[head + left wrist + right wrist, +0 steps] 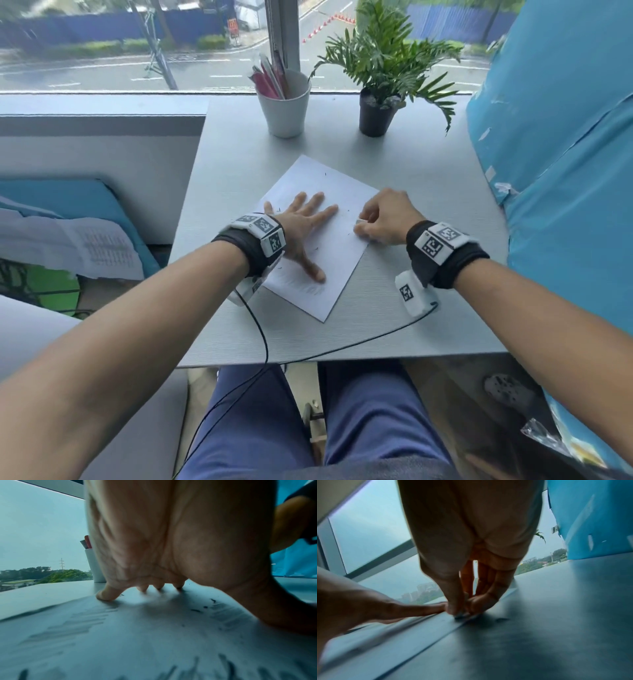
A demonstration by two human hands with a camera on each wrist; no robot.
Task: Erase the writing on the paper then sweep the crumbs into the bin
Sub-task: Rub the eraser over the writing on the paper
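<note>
A white sheet of paper [342, 192] lies askew on the grey table [428, 308]. My left hand [308, 233] presses flat on it with fingers spread. In the left wrist view the left hand's fingertips [109, 595] touch the paper [137, 635], and smeared pencil writing [228, 616] and dark crumbs [195, 610] show beside them. My right hand [363, 226] pinches a small pale eraser [360, 222] at the sheet's right edge. The right wrist view shows the eraser [460, 615] pressed down on the paper's edge [402, 628]. Faint writing [308, 287] remains near my left thumb. No bin is in view.
A white cup of pens [284, 102] and a potted plant [376, 113] stand at the table's far side by the window. A blue covered bulk [565, 137] borders the table's right. Wrist cables [263, 335] trail over the front edge [342, 359].
</note>
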